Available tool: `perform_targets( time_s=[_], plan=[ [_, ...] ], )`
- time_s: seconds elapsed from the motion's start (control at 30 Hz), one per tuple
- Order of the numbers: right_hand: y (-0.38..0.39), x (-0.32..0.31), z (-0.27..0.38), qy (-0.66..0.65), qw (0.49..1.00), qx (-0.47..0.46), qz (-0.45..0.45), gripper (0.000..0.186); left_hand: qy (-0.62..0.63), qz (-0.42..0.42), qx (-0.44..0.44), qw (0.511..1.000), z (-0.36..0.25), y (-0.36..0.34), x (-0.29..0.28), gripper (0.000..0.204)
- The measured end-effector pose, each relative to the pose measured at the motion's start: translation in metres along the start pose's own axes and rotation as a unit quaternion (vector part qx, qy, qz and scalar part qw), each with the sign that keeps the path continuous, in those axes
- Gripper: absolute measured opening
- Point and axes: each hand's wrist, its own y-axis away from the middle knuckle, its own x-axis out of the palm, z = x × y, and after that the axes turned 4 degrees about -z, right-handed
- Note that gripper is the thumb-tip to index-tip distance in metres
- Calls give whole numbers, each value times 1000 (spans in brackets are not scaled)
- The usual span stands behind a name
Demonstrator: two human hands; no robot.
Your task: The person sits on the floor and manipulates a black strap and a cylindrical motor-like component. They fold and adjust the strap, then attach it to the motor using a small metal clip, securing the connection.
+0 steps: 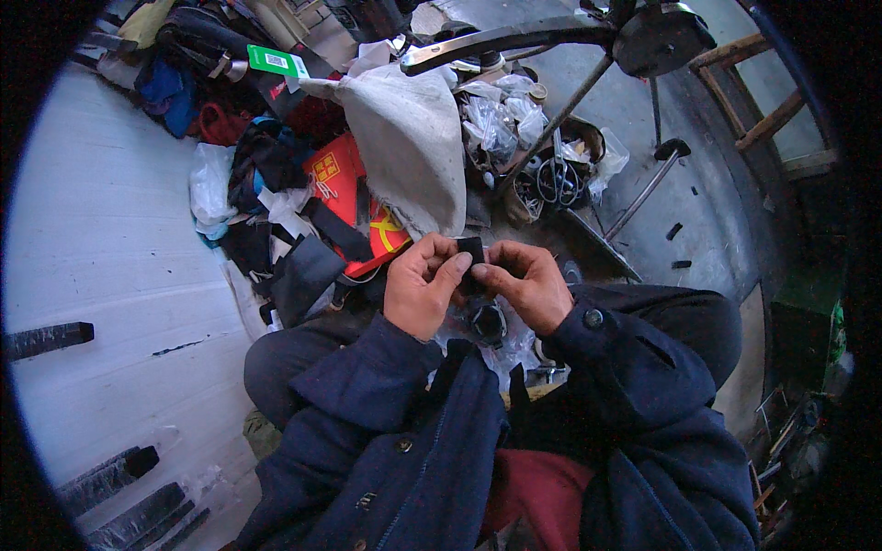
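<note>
A small flat black piece (pixel 471 248), perhaps cloth or rubber, stands upright between my two hands in front of my lap. My left hand (pixel 424 286) pinches its left side, thumb on the near face. From the other side my right hand (pixel 528 285) grips it with thumb and bent fingers. What the fingertips press on behind it is hidden. Just below the hands, a dark round object (pixel 488 321) lies among clear plastic between my knees.
A red box (pixel 377 250) lies ahead on the left beside a pale cloth sack (pixel 409 138) and a heap of dark scraps. Scissors (pixel 558 179) rest in a cluttered container ahead right, under a metal-legged stand (pixel 602 69). Black strips (pixel 55 340) lie far left.
</note>
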Motion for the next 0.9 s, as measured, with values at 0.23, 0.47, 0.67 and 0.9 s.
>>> perform_targets(
  time_s=[0.23,0.47,0.67,0.9],
  plan=[
    [-3,-2,-3,-97,993,66,34,14,58,-4,-51,997,0,-3,-3,14],
    [-6,-8,-5,-151,979,127,42,18,120,19,-108,987,1,-4,-3,22],
    [-5,-7,-6,-154,982,102,30,13,27,47,-84,995,0,-3,-2,15],
    [-6,-3,-11,-69,997,42,12,10,27,33,-83,996,6,-4,-4,11]
  ],
)
